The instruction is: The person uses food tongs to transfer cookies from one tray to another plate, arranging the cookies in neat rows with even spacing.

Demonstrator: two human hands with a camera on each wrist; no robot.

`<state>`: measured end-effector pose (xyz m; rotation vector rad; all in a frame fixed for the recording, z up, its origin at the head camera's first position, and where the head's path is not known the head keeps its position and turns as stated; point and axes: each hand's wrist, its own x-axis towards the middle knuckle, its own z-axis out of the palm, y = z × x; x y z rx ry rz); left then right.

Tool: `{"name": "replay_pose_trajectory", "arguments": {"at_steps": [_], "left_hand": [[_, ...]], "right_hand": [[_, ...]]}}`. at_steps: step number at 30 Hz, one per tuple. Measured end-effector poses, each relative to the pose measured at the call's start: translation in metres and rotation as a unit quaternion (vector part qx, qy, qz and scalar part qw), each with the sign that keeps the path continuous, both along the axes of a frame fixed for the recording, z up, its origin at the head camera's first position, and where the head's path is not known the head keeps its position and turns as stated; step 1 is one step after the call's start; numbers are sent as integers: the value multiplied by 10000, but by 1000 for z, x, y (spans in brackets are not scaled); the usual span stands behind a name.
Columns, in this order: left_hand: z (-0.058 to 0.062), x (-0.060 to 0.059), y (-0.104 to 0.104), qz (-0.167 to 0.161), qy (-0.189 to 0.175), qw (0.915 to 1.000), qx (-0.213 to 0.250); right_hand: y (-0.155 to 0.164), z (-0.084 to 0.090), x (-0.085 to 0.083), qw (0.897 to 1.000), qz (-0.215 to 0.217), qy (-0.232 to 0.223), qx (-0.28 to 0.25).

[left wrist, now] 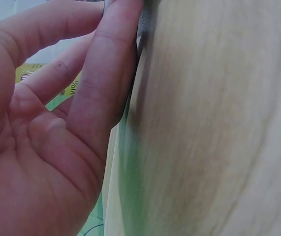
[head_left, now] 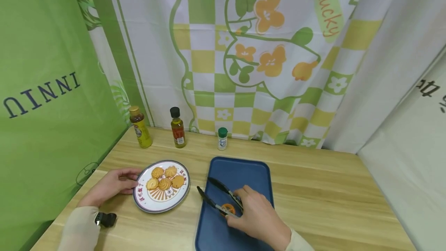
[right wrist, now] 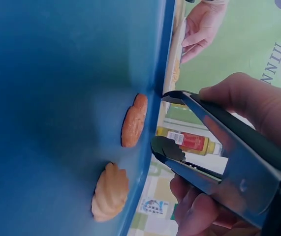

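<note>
Two hands at work on the counter (head_left: 313,181)

The right hand (head_left: 259,218) grips open tongs (head_left: 219,196) above the tray (head_left: 240,169); the left hand (head_left: 111,185), fingers straight, touches the plate (head_left: 144,200) rim.

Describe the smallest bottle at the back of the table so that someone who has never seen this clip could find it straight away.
Start at the checked green and yellow curtain behind the wooden table. Three bottles stand in a row at its foot; the small bottle is the rightmost, just behind the blue tray. Unlike the gold-capped bottle and the black-capped bottle, it is short and white with a green cap.
</note>
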<state>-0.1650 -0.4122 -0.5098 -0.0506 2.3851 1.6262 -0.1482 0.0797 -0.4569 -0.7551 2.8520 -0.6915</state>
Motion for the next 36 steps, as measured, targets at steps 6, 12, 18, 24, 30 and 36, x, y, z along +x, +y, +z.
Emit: {"name": "replay_pose_trajectory", "arguments": {"at_steps": [6,12,18,24,30,36], "left_hand": [[1,-1,-1,3,12,10000,4],[1,-1,-3,-62,28,10000,39],[0,-1,-4,-38,37,10000,-4],[1,1,-3,-13,26,10000,-28],[2,2,-2,14,30,9999,-110],[3,2,-2,45,29,9998,-191]], "right_hand": [[14,4,10,9998,-110,-92,102],[24,4,18,9989,-214,-390,149],[33,-2,26,9986,-206,-475,125],[42,-6,29,9977,-238,-622,99],[47,-9,37,9956,-346,-820,285],[52,-18,49,9972,-341,-463,483]]}}
